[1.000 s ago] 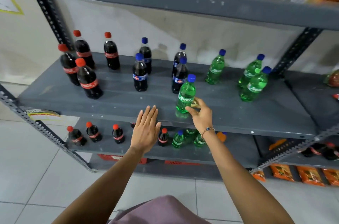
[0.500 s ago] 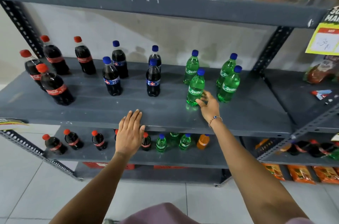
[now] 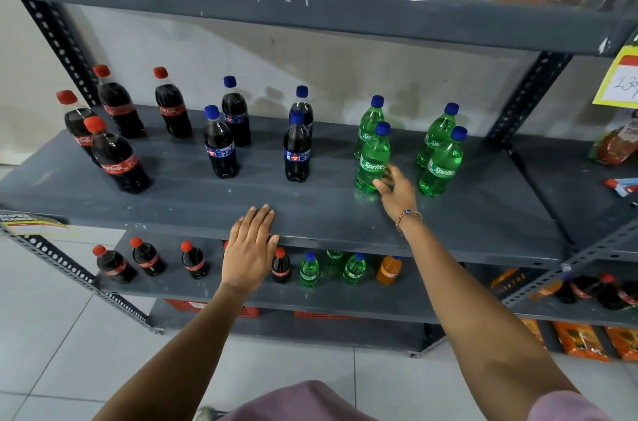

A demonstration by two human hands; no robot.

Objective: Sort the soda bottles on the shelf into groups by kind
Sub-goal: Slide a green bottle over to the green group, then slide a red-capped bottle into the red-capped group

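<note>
A: Where's the green bottle (image 3: 373, 160)?
B: Near right on the shelf (image 3: 310, 210), among 4. Right hand (image 3: 397, 191) fingers loose beside it, gripping nothing.
A: Then square it up gently; left hand (image 3: 250, 248) lies flat, empty.

Grey metal shelf (image 3: 310, 210), flat and bare along the front edge. Standing upright on it, left to right: four red-capped cola bottles (image 3: 119, 163) in a loose cluster at the left end; four blue-capped dark soda bottles (image 3: 221, 148) in two front-and-back pairs near the middle; four green Sprite bottles (image 3: 373, 161) likewise in two pairs toward the right. Groups well apart from one another. Left hand (image 3: 250, 248) resting flat on the front lip; right hand (image 3: 397, 189) touching the base of the front-left Sprite bottle.
</note>
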